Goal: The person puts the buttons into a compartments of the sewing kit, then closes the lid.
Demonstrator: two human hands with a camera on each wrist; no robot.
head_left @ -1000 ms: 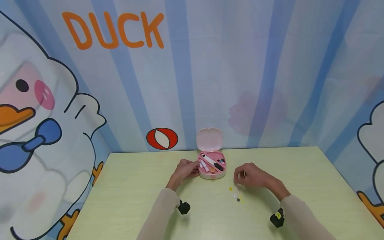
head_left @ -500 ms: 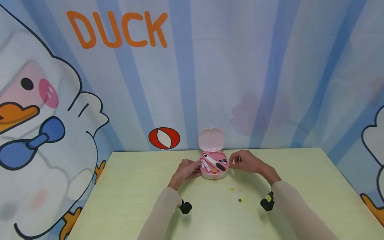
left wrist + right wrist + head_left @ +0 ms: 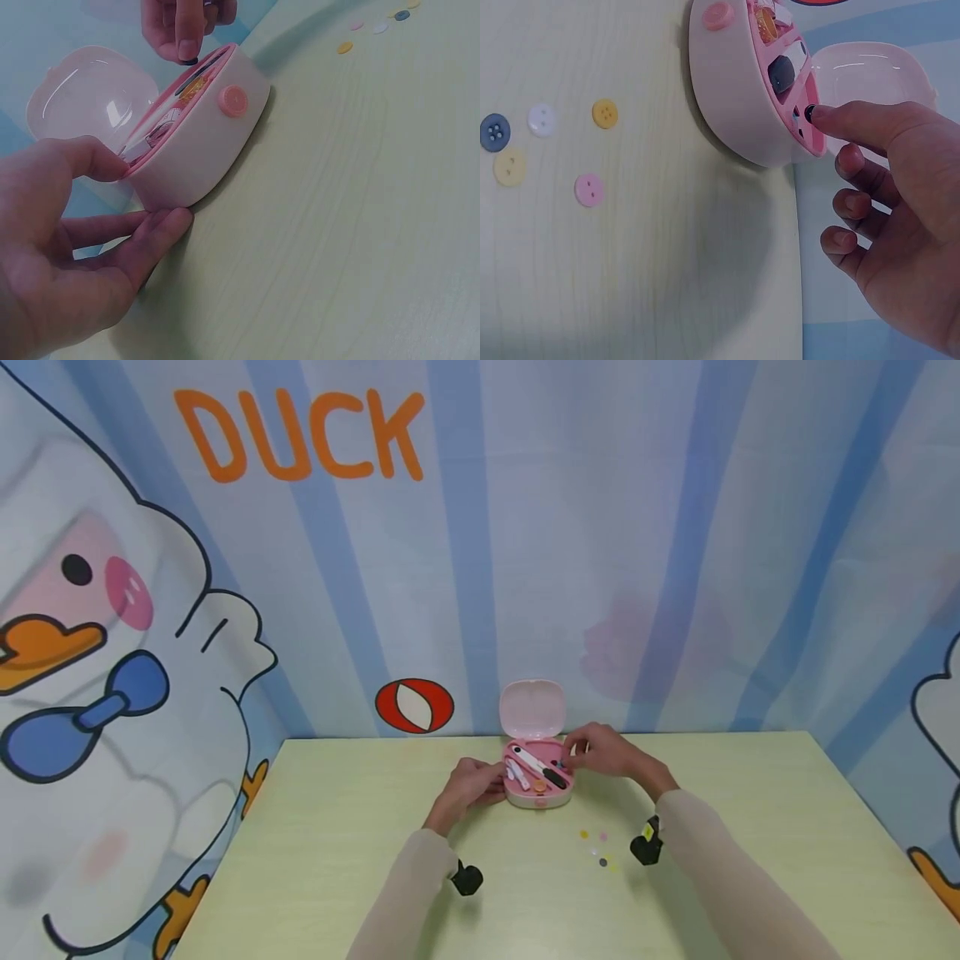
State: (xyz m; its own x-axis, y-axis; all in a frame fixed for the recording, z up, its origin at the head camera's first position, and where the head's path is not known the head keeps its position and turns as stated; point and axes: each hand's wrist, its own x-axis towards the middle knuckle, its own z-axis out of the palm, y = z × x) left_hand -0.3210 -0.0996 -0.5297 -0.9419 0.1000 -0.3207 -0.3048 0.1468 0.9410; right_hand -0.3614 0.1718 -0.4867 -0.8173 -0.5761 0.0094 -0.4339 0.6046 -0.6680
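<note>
A pink and white sewing box [image 3: 538, 802] stands at the back of the table, its lid [image 3: 532, 710] raised. My left hand [image 3: 468, 787] holds the box's left side, one fingertip on the rim and the others low against the wall. Above the right compartment, my right hand [image 3: 606, 750] pinches a black button [image 3: 810, 113] at its fingertips. Small dark and coloured buttons lie in that compartment, partly hidden by the fingers. A white tool with a black end [image 3: 555, 778] lies slantwise across the box. Beside it are an orange round item [image 3: 539, 786] and small white pieces [image 3: 517, 774].
Several loose buttons lie on the table in front of the box: a yellow one [image 3: 605, 113], a pink one [image 3: 589, 190], a white one [image 3: 541, 120], a dark grey one [image 3: 494, 133] and a cream one [image 3: 510, 166]. A printed curtain [image 3: 525, 527] hangs behind the table.
My right hand has moved from the loose buttons up and left to the box's right compartment, carrying the black button. My left hand has stayed on the box.
</note>
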